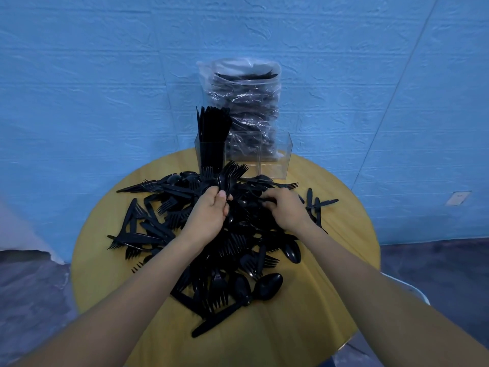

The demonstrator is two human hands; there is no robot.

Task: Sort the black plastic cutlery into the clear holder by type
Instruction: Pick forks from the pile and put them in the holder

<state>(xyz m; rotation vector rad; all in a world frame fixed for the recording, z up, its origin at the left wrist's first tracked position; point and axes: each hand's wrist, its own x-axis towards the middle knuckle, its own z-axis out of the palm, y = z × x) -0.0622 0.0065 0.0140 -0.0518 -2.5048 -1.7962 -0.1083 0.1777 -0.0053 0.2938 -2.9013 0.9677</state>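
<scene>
A round yellow table (330, 300) carries a cutlery pile (232, 250). Just short of the clear holder (243, 154), the left hand (209, 215) clamps a fork bundle (230, 173), tines toward the holder; the right hand (287, 210) pinches another piece beside it.

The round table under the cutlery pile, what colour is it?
The table is mustard yellow, seen in the head view.

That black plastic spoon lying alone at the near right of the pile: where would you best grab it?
Probably by its handle, coming from above. The black plastic spoon lies flat on the round yellow table; its broad bowl is exposed, while its slim handle runs left toward the cutlery pile, which crowds that end.
</scene>
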